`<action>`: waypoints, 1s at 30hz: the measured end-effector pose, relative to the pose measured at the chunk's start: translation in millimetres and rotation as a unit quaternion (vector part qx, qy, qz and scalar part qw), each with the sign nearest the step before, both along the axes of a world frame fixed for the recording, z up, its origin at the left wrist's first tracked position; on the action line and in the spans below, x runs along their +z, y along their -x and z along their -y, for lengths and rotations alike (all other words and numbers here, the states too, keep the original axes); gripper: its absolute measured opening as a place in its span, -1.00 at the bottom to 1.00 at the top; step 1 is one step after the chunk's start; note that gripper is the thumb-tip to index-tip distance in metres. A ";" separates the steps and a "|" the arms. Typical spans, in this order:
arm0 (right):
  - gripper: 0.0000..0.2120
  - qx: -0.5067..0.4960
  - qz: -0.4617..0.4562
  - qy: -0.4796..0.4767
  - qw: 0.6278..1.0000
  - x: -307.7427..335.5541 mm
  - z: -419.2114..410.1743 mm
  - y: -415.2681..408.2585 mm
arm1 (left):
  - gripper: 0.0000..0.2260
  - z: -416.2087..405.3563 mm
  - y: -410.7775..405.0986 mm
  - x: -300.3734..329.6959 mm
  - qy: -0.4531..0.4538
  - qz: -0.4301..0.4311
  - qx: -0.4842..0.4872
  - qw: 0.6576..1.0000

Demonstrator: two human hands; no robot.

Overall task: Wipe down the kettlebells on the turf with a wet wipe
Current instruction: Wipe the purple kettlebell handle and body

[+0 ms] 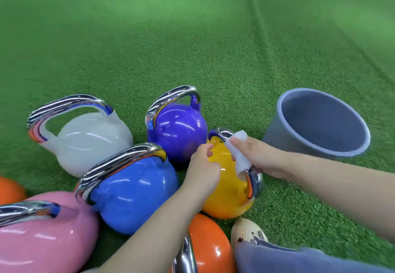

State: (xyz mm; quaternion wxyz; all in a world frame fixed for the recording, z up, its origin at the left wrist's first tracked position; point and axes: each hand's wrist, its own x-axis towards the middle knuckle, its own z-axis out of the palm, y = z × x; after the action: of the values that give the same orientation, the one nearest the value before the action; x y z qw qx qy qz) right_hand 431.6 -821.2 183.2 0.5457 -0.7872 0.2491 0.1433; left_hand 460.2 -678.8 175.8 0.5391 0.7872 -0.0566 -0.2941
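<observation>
Several glossy kettlebells with chrome handles stand close together on the green turf (192,48). The yellow kettlebell (228,191) is in the middle. My right hand (258,157) grips a white wet wipe (238,151) wrapped over its chrome handle. My left hand (203,166) rests with curled fingers on the yellow bell's left shoulder, holding nothing that I can see. Around it stand a purple kettlebell (177,131), a blue kettlebell (132,195), a white kettlebell (89,142), a pink kettlebell (42,240) and an orange kettlebell (209,247).
A grey bucket (275,134) stands open on the turf just right of the yellow bell. Another orange ball shape (9,189) shows at the left edge. My shoe (245,230) and trouser leg (288,257) are at the bottom right. Open turf stretches beyond.
</observation>
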 end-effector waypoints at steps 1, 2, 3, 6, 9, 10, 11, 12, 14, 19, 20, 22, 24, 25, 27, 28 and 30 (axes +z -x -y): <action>-0.72 -0.001 -0.021 -0.018 1.000 -0.6 1.1 -6.9 | -0.56 -0.7 5.9 0.3 -0.010 0.013 -0.009 1.000; -0.70 -0.002 -0.051 -0.038 0.998 -0.1 2.3 -15.7 | -0.56 -0.9 10.2 1.3 -0.021 0.030 -0.019 0.999; -0.70 -0.003 -0.082 -0.057 0.995 1.6 2.8 -24.5 | -0.55 -1.5 12.8 1.3 -0.029 0.050 -0.029 0.998; -0.70 0.005 -0.140 -0.052 0.989 5.1 3.1 -55.8 | -0.53 0.4 9.2 2.4 -0.029 0.111 -0.050 0.992; -0.57 0.062 -0.221 0.015 0.973 7.8 0.1 -88.2 | -0.55 3.6 0.8 -1.4 -0.030 0.175 -0.057 0.982; -0.52 0.088 -0.257 0.031 0.962 6.3 0.8 -98.3 | -0.56 4.8 -2.0 -3.5 -0.033 0.196 -0.066 0.978; -0.48 0.111 -0.291 0.042 0.949 3.4 2.1 -105.8 | -0.59 5.2 -4.0 -5.9 -0.036 0.213 -0.077 0.973; -0.45 0.133 -0.315 0.050 0.938 -0.2 4.3 -112.0 | -0.60 6.0 -7.1 -7.8 -0.039 0.226 -0.086 0.970; -0.44 0.162 -0.333 0.053 0.927 -8.3 10.0 -119.9 | -0.59 10.3 -18.2 -11.7 -0.063 0.251 -0.102 0.961; -0.74 0.085 -0.304 -0.166 0.934 -20.2 24.3 -112.7 | -0.51 25.2 -43.5 -19.8 -0.084 0.296 -0.162 0.937; -0.75 0.075 -0.295 -0.223 0.926 -18.8 29.0 -109.3 | -0.50 27.8 -47.1 -20.5 -0.079 0.305 -0.176 0.933; -0.66 0.072 -0.273 -0.275 0.919 -9.9 39.5 -105.0 | -0.50 28.8 -53.3 -22.1 -0.060 0.330 -0.187 0.923; -0.52 0.047 -0.247 -0.286 0.925 2.7 49.3 -101.9 | -0.53 26.6 -57.2 -25.2 -0.038 0.356 -0.192 0.914; -0.43 0.029 -0.232 -0.278 0.932 8.7 52.8 -98.8 | -0.54 27.1 -56.9 -26.1 -0.025 0.361 -0.193 0.912; -0.39 0.017 -0.199 -0.259 0.945 15.8 55.0 -92.3 | -0.52 28.8 -57.0 -24.3 -0.010 0.406 -0.208 0.890; -0.40 0.009 -0.185 -0.257 0.948 17.3 56.4 -88.9 | -0.51 29.9 -59.4 -25.6 -0.005 0.438 -0.230 0.869; -0.41 -0.021 -0.158 -0.274 0.948 15.9 59.4 -83.5 | -0.52 32.1 -68.4 -26.5 -0.007 0.462 -0.281 0.841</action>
State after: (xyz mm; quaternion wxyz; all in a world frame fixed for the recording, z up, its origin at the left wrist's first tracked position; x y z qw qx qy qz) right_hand 515.2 -880.6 199.2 0.6967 -0.5694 0.2995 0.3172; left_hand 528.5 -710.9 149.2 0.3390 0.7862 -0.5155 -0.0356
